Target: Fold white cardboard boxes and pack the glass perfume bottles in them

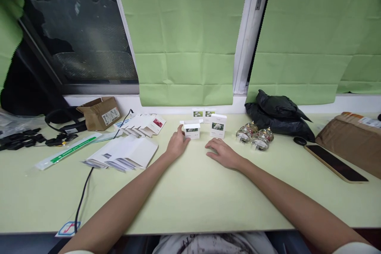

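Observation:
A small white box [192, 131] with a flower picture stands near the middle of the table, its top flaps open. My left hand [177, 143] grips its left side, thumb in front and fingers partly hidden behind. Just to the right, a taller white box [218, 126] with a similar picture stands upright and shut. My right hand [222, 152] rests on the table in front of that box, fingers stretched out and holding nothing. Behind both, two more flower pictures [198, 114] show on white boxes, partly hidden.
Flattened white cartons [125, 152] lie left of my left arm, beside a black cable [85, 190]. An open brown carton [99, 113] stands behind them. On the right are clear-and-gold ornaments [260, 139], black plastic bags [278, 115], a phone [336, 162] and a brown package [351, 139].

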A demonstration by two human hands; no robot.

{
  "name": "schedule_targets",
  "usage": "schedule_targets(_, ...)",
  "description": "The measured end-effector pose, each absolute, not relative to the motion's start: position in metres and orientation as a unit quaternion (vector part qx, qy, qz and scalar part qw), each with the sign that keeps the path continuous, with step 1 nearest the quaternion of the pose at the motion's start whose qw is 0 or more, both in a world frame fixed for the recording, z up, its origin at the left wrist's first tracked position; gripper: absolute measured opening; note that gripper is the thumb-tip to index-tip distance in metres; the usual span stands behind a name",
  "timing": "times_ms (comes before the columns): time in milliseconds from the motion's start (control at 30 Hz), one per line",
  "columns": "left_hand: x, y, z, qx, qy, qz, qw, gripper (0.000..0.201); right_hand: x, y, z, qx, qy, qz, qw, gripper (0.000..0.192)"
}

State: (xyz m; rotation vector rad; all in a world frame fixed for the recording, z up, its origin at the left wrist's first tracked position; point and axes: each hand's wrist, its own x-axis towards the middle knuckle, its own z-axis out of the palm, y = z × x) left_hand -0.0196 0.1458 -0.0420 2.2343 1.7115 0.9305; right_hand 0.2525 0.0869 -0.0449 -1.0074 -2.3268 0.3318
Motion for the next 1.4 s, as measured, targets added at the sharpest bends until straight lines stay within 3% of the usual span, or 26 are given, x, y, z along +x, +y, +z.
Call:
schedule_targets(233, -0.025, 0.143, -0.041, 0.747, 0.589, 0.299, 0.073, 0.062, 0.252, 0.085, -0.043, -0.379, -0.877, 0.115, 0.273, 0.023)
schedule_targets(433, -0.027, 0.135, -0.034, 0.768, 0.616, 0.173, -0.014, 0.038, 0.252, 0.084, -0.042, -0.378, -0.882, 0.113, 0.258, 0.023)
schedule_targets(833, -0.061, 0.096, 0.004, 0.678, 0.714, -0.036, -0.174, 0.045, 0.252, 0.086, -0.047, -0.368, -0.887, 0.111, 0.255, 0.023)
schedule_targets(1133, -0.032, 0.076, 0.002, 0.724, 0.674, -0.064, -0.131, 0.046, 0.252, 0.084, -0.045, -0.368, -0.888, 0.110, 0.254, 0.023)
schedule_targets(1400, -0.008, 0.064, 0.002, 0.822, 0.565, 0.002, -0.072, 0.026, 0.251, 0.082, -0.043, -0.367, -0.889, 0.103, 0.252, 0.023)
